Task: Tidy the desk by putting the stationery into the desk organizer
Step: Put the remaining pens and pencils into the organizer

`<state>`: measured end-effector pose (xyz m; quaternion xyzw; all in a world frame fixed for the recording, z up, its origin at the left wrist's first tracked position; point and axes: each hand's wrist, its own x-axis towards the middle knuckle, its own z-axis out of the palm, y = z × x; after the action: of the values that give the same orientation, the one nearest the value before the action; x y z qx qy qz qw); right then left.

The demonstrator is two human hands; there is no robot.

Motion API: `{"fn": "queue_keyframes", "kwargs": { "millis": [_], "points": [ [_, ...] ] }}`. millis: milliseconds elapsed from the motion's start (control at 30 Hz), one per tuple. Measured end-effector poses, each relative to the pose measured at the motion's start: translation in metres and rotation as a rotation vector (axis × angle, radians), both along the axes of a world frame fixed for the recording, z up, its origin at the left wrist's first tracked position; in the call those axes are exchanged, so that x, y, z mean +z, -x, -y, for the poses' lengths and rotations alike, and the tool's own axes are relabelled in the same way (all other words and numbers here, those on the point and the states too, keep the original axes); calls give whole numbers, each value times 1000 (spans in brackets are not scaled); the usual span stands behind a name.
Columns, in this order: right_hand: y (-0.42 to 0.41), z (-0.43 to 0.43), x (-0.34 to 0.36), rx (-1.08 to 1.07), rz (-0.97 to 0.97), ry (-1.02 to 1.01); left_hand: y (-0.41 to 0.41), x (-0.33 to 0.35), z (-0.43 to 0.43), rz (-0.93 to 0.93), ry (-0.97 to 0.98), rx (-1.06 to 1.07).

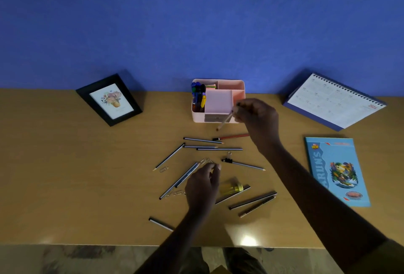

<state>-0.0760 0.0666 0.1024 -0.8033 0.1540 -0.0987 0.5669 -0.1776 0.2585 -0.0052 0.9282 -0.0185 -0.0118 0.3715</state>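
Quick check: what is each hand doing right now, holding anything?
Left hand: fingers curled by the paper clips; cannot tell whether it holds one.
Right hand: pinching a pencil in front of the organizer.

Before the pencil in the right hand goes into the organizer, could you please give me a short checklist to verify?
1. The right hand grips the pencil: ok.
2. The pencil is upright for dropping in: not ok, tilted, tip toward the desk.
3. Room in the organizer: ok, its right compartments look bare; pens crowd the left one.
4. The left hand is out of the way: ok, down by the paper clips.
5. The left hand holds a clip: cannot tell.
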Motion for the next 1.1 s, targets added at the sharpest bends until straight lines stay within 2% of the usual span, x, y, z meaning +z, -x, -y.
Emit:
{"fn": "queue_keyframes", "kwargs": {
  "millis": [167,567,767,1100],
  "points": [
    [-60,-28,8,8,91,116,1,-1,-12,-20,-12,21],
    [-107,-68,-35,89,30,433,-2,-8,-40,-95,19,84],
    [-108,-72,-48,79,-16,468,-5,-10,-46,-110,32,107],
    [-111,-62,-52,44,17,451,-7,-12,-53,-106,34,106]
  ]
}}
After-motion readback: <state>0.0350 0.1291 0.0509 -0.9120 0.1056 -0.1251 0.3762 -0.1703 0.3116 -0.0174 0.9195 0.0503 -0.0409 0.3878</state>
